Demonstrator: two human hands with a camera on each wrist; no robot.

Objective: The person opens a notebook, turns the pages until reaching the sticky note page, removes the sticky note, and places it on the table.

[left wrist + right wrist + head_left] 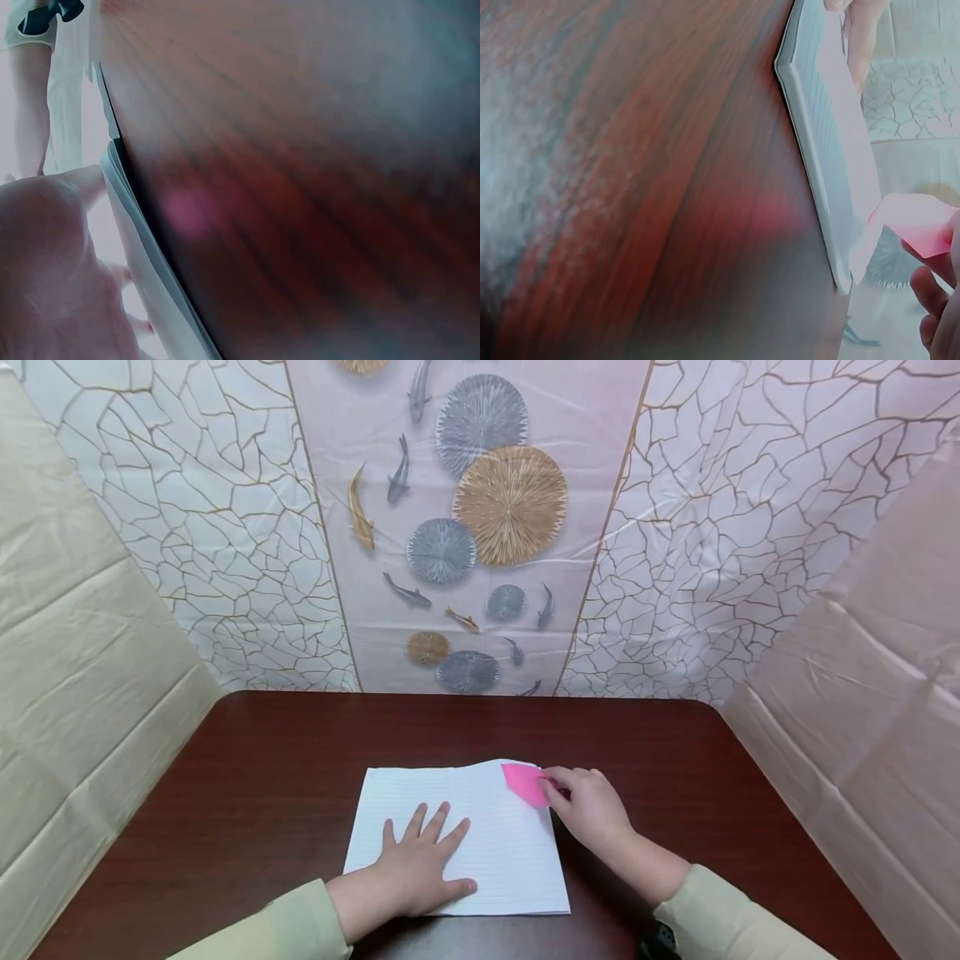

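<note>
A lined notebook [510, 860] lies open on the dark wooden table. My left hand [416, 870] rests flat on its page, the fingers spread. At the far right corner, my right hand [592, 806] pinches a small angular piece of pink paper [522, 783] between thumb and fingers. The page rises a little beneath it. In the right wrist view the pink paper [922, 221] meets the corner of a lifted page; whether it is slipped over that corner I cannot tell. The left wrist view shows the notebook's edge [154, 251] beside my left palm [45, 262].
The brown table [285, 727] extends around the notebook on all sides. Behind it hangs a patterned cloth [510, 506] with discs and fish, and pale cloth walls [67, 693] stand left and right. A dark wristband [662, 939] shows at my right wrist.
</note>
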